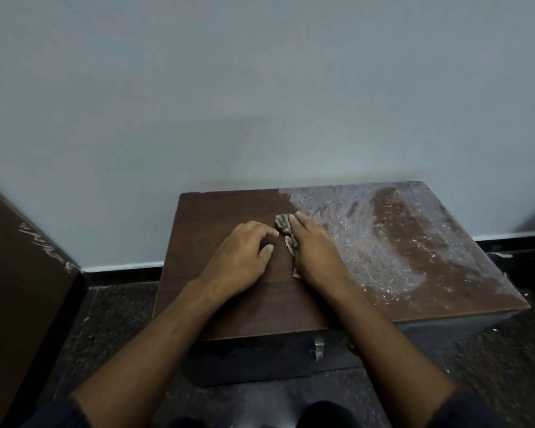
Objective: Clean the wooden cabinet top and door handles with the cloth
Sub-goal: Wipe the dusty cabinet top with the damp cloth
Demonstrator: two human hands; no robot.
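Fingers (300,223) of the right hand (317,251) are laid straight on the cloth (284,225), pressed to the cabinet top (235,304) near its rear edge. Left hand (238,257) fingers, loosely bent, are rested beside it, nothing held.

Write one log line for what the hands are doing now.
step: wiping cabinet top | right hand: presses cloth flat | left hand: rests on wood | left half clean, right half dusty
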